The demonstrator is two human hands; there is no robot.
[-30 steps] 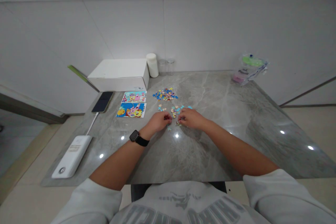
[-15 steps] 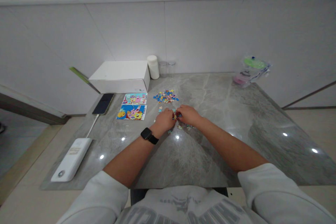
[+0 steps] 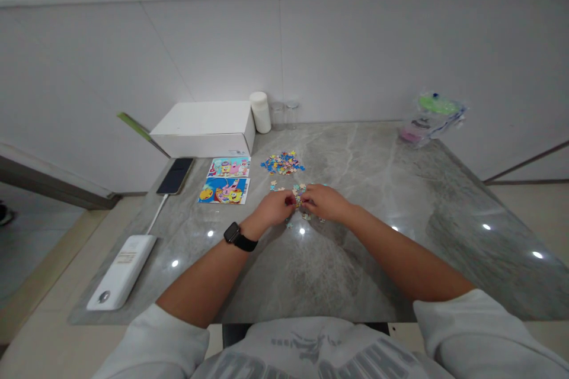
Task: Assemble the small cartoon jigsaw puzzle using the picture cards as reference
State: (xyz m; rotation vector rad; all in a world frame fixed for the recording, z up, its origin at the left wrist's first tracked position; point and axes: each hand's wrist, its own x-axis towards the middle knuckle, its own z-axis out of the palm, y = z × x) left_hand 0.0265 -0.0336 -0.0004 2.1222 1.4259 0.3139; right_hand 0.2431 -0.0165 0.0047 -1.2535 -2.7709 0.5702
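Note:
My left hand [image 3: 276,206] and my right hand [image 3: 326,202] meet over the middle of the table, fingers bent and pinched on small jigsaw puzzle pieces [image 3: 298,196] between them. The fingertips partly cover these pieces, so their exact fit cannot be seen. More loose pieces lie just in front of and behind the hands. Beyond them is a heap of mixed puzzle pieces [image 3: 283,163], mostly blue and yellow. Two cartoon picture cards [image 3: 230,167] lie flat to the left of the heap, one behind the other.
A white box [image 3: 200,130] stands at the back left, beside a white canister [image 3: 260,112] and two clear jars [image 3: 291,115]. A phone [image 3: 176,176] is cabled to a white power bank [image 3: 122,272] at left. A clear plastic bag [image 3: 431,118] sits at the back right.
My hands have drawn slightly apart, the left shifting left and the right shifting right, showing more of the pieces between them. The view has shifted slightly.

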